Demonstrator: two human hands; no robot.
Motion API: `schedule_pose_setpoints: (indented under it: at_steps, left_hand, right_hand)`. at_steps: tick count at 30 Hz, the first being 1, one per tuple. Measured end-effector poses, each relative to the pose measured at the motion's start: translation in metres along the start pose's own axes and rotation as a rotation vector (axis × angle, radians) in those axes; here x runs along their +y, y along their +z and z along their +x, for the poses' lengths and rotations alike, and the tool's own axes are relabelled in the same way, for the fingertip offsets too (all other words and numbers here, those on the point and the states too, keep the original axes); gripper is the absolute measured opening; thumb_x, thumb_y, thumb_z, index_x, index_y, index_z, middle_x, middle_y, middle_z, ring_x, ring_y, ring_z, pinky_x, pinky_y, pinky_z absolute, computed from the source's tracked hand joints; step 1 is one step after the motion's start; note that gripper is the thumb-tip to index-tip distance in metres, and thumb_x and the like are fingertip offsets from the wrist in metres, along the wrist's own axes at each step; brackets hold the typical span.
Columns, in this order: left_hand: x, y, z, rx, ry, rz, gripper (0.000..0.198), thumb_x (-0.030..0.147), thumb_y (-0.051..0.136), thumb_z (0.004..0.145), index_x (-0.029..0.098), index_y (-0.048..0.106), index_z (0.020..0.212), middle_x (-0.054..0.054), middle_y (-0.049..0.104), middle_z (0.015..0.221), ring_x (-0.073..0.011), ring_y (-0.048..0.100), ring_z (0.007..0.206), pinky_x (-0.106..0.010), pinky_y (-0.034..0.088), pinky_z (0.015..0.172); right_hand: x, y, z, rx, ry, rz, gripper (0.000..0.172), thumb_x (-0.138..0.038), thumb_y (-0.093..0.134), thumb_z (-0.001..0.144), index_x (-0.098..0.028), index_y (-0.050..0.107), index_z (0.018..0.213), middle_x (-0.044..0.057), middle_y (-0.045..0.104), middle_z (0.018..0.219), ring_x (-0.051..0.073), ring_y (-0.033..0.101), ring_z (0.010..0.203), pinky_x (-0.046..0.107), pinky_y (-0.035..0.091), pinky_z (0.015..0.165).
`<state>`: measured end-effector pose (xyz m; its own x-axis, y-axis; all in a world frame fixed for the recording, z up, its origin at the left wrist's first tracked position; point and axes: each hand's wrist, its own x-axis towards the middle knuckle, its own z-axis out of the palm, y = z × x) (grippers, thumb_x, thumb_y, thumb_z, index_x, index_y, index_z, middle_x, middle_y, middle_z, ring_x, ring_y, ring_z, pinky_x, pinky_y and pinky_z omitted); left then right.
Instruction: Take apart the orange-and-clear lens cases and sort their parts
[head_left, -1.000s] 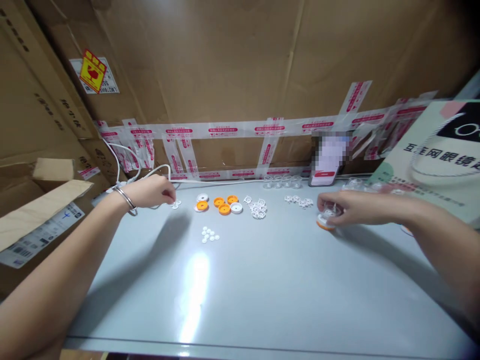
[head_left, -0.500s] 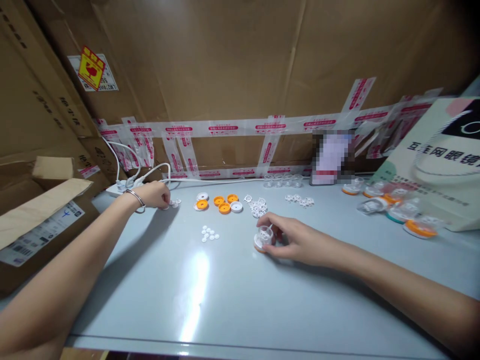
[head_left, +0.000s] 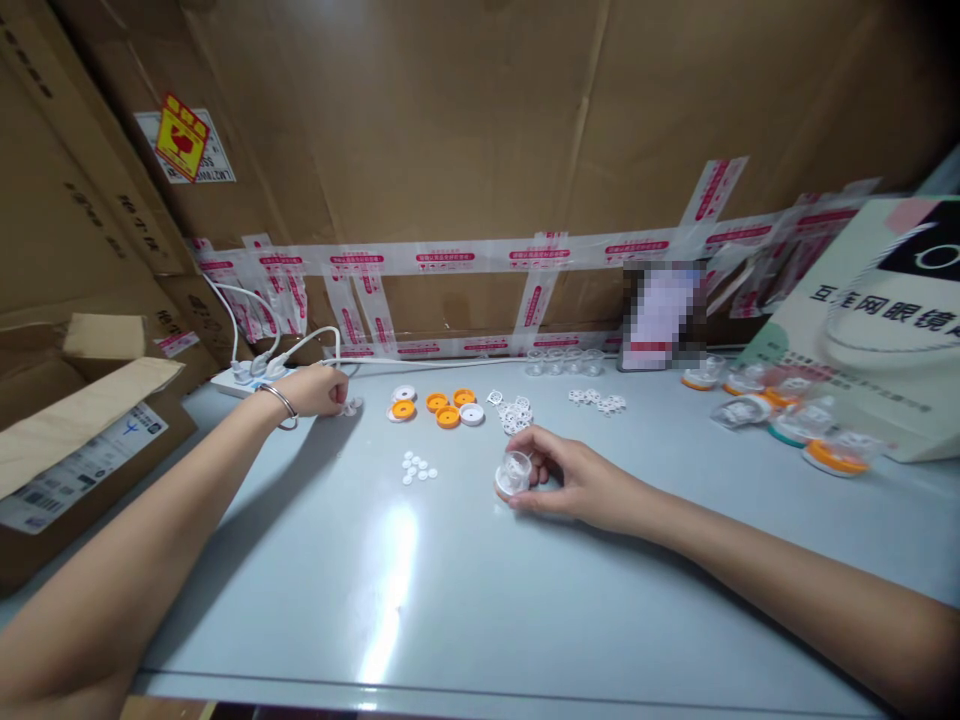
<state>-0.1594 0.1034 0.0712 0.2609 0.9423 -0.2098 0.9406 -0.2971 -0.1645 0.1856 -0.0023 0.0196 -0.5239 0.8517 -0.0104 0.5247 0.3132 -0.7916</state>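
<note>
My right hand curls its thumb and fingers around a small clear-domed toy with white parts inside and a white-and-orange base, upright on the table. At the far left, my left hand has its fingers closed over a few small white pieces; what is between the fingertips is hidden. Orange round bases and white round bases lie between the hands. Small white discs are scattered nearer to me. White openwork wheels lie just beyond my right hand.
Finished-looking domed toys stand at the right before a paper bag. Clear domes line the back beside a propped phone. A power strip and an open carton are at the left. Cardboard walls the back.
My right hand and the domed toy have shifted slightly to the left. My left hand has moved a little to the right over the small white pieces.
</note>
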Motion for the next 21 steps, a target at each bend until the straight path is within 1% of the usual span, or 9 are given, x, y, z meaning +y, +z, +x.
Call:
schedule_pose_setpoints:
  at_steps: [5, 7, 10, 13, 15, 16, 18, 20, 21]
  left_hand:
    - [0.003, -0.002, -0.002, -0.004, 0.009, -0.037, 0.014, 0.023, 0.051, 0.063, 0.017, 0.057, 0.074, -0.002, 0.066, 0.074, -0.0148, 0.060, 0.069, -0.019, 0.041, 0.057]
    - [0.003, -0.005, -0.004, -0.029, 0.003, -0.056, 0.019, 0.024, 0.052, 0.062, 0.017, 0.057, 0.079, -0.003, 0.067, 0.078, -0.0157, 0.061, 0.071, -0.020, 0.042, 0.058]
    - [0.004, -0.014, -0.012, -0.044, -0.014, -0.029, 0.030, 0.028, 0.055, 0.062, 0.016, 0.058, 0.090, -0.005, 0.066, 0.086, -0.0180, 0.060, 0.076, -0.021, 0.042, 0.061]
    - [0.013, -0.027, -0.026, 0.007, -0.068, 0.065, 0.029, 0.028, 0.056, 0.064, 0.016, 0.060, 0.090, -0.006, 0.065, 0.088, -0.0201, 0.060, 0.078, -0.022, 0.041, 0.062]
    - [0.028, -0.035, -0.036, 0.047, -0.058, 0.078, 0.027, 0.031, 0.054, 0.069, 0.016, 0.060, 0.091, -0.006, 0.065, 0.087, -0.0197, 0.059, 0.076, -0.022, 0.041, 0.062]
    - [0.038, -0.037, -0.041, 0.069, -0.014, 0.051, 0.028, 0.034, 0.053, 0.071, 0.016, 0.059, 0.092, -0.006, 0.064, 0.086, -0.0192, 0.059, 0.075, -0.023, 0.041, 0.062]
    - [0.064, -0.038, -0.049, 0.153, 0.139, -0.050, 0.031, 0.036, 0.051, 0.076, 0.016, 0.057, 0.099, -0.006, 0.062, 0.093, -0.0182, 0.059, 0.080, -0.024, 0.043, 0.068]
    - [0.094, -0.033, -0.054, 0.255, 0.297, -0.134, 0.030, 0.036, 0.049, 0.080, 0.016, 0.056, 0.101, -0.007, 0.061, 0.096, -0.0192, 0.057, 0.086, -0.027, 0.044, 0.074]
    - [0.109, -0.028, -0.055, 0.298, 0.380, -0.178, 0.029, 0.033, 0.048, 0.081, 0.016, 0.055, 0.104, -0.007, 0.059, 0.098, -0.0192, 0.057, 0.088, -0.028, 0.045, 0.076]
  right_hand:
    - [0.000, 0.001, 0.000, 0.014, -0.024, -0.041, 0.035, -0.034, 0.065, 0.066, -0.020, 0.048, 0.093, -0.001, 0.049, 0.076, 0.012, 0.046, 0.068, 0.023, 0.038, 0.062]
    - [0.000, 0.002, 0.001, 0.023, -0.032, -0.042, 0.032, -0.034, 0.064, 0.068, -0.019, 0.048, 0.091, -0.001, 0.049, 0.076, 0.012, 0.045, 0.068, 0.024, 0.038, 0.062]
    - [0.001, 0.004, 0.002, 0.050, -0.039, -0.051, 0.029, -0.037, 0.061, 0.070, -0.019, 0.049, 0.089, -0.001, 0.048, 0.073, 0.012, 0.045, 0.066, 0.024, 0.038, 0.061]
    - [0.001, 0.006, 0.004, 0.077, -0.033, -0.055, 0.029, -0.037, 0.061, 0.070, -0.018, 0.050, 0.089, -0.001, 0.047, 0.072, 0.011, 0.043, 0.064, 0.023, 0.037, 0.059]
    - [0.002, 0.008, 0.005, 0.087, -0.021, -0.048, 0.029, -0.036, 0.061, 0.070, -0.018, 0.050, 0.090, -0.002, 0.047, 0.071, 0.010, 0.042, 0.062, 0.023, 0.036, 0.057]
    - [0.003, 0.009, 0.005, 0.095, -0.019, -0.047, 0.030, -0.036, 0.061, 0.070, -0.018, 0.051, 0.090, -0.002, 0.047, 0.072, 0.010, 0.042, 0.061, 0.022, 0.036, 0.057]
    - [0.004, 0.010, 0.007, 0.116, -0.021, -0.050, 0.030, -0.036, 0.061, 0.070, -0.017, 0.052, 0.091, -0.002, 0.047, 0.072, 0.010, 0.042, 0.061, 0.022, 0.035, 0.057]
    - [0.006, 0.012, 0.008, 0.139, -0.030, -0.055, 0.030, -0.036, 0.061, 0.070, -0.017, 0.053, 0.092, -0.002, 0.046, 0.071, 0.010, 0.042, 0.061, 0.022, 0.035, 0.057]
    - [0.007, 0.013, 0.008, 0.148, -0.040, -0.057, 0.031, -0.035, 0.062, 0.070, -0.017, 0.053, 0.093, -0.002, 0.046, 0.071, 0.010, 0.042, 0.061, 0.023, 0.035, 0.057]
